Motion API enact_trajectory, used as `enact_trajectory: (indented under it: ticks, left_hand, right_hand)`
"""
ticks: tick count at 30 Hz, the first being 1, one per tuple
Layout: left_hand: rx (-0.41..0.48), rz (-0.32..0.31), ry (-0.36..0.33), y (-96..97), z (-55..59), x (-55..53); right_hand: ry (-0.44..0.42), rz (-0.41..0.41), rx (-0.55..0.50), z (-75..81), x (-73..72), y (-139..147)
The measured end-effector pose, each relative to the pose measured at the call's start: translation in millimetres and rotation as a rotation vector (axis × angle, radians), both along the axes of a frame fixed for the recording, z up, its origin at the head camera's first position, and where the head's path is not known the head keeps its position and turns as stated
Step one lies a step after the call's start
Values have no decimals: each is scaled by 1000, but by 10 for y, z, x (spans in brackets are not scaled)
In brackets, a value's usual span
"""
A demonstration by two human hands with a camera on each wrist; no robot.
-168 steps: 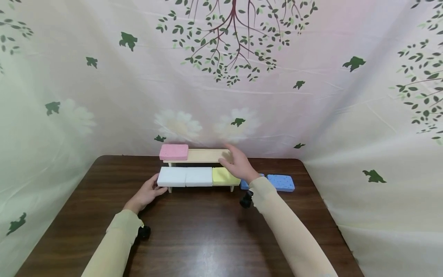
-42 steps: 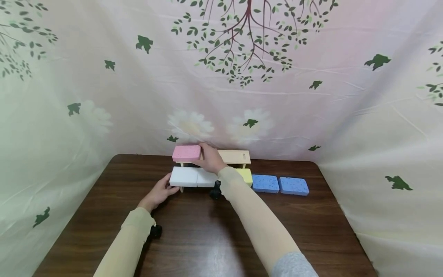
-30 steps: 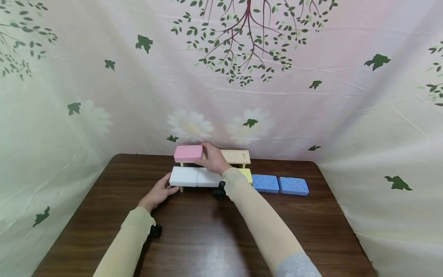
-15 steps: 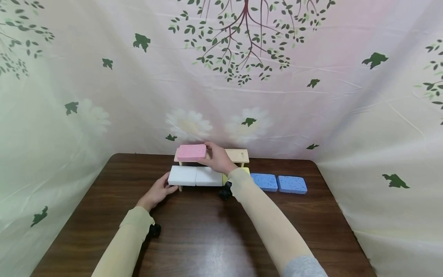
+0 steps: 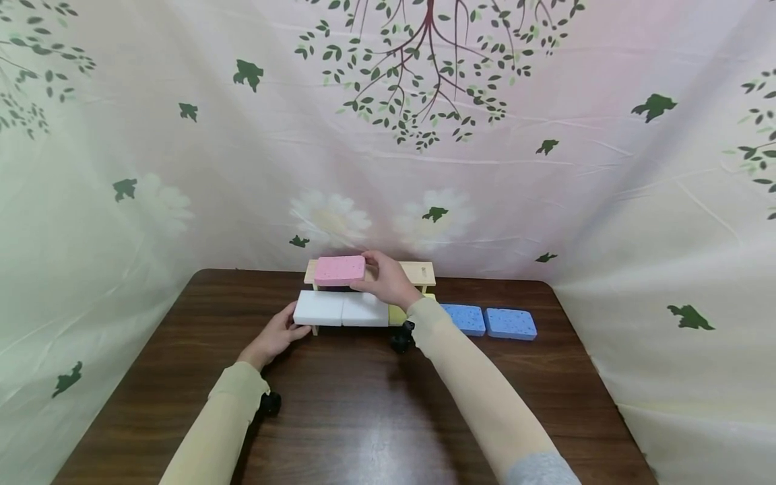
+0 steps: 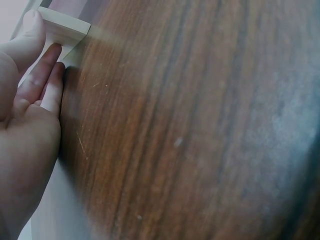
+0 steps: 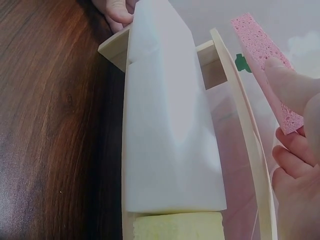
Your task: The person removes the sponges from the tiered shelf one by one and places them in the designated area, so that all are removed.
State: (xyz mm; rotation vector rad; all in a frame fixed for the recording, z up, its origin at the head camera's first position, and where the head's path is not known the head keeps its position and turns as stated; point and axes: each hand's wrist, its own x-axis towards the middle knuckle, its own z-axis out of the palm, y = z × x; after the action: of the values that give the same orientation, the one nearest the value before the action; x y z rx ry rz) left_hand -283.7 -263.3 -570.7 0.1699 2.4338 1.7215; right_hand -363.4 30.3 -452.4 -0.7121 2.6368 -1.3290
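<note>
Between the thumb and fingers of my right hand (image 5: 391, 279), a pink sponge (image 5: 339, 270) is pinched by its right end. It is over the left part of the upper tier of a two-tier wooden stand (image 5: 418, 272); in the right wrist view, the sponge (image 7: 260, 47) shows apart from the upper board (image 7: 245, 107). My left hand (image 5: 271, 338) grips the left end of the lower tier, thumb in front, as the left wrist view shows at the board end (image 6: 67, 25). Two white sponge blocks (image 5: 318, 308) and a yellow sponge (image 5: 397, 316), partly hidden by my right wrist, line the lower tier.
Two blue sponges (image 5: 511, 324) lie side by side on the dark wooden table (image 5: 351, 404), to the right of the stand. Close behind the stand hangs a printed cloth (image 5: 388, 168), which also runs along both sides. A small black camera (image 5: 270, 404) sits on each wrist.
My right hand, earlier spread over the upper tier's right end, has taken the pink sponge from the left end and shifted it a little to the right. My left hand has stayed put.
</note>
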Motion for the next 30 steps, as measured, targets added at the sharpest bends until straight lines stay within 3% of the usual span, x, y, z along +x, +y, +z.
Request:
enact_trajectory:
  ticks: [13, 22, 30]
  left_hand:
    - [18, -3, -26, -4, 6, -7]
    - [39, 4, -35, -22, 6, 43]
    - [32, 2, -32, 15, 34, 19]
  right_hand:
    - [55, -9, 33, 15, 44, 116]
    - [48, -37, 17, -15, 109, 165]
    - [62, -63, 57, 26, 111, 230]
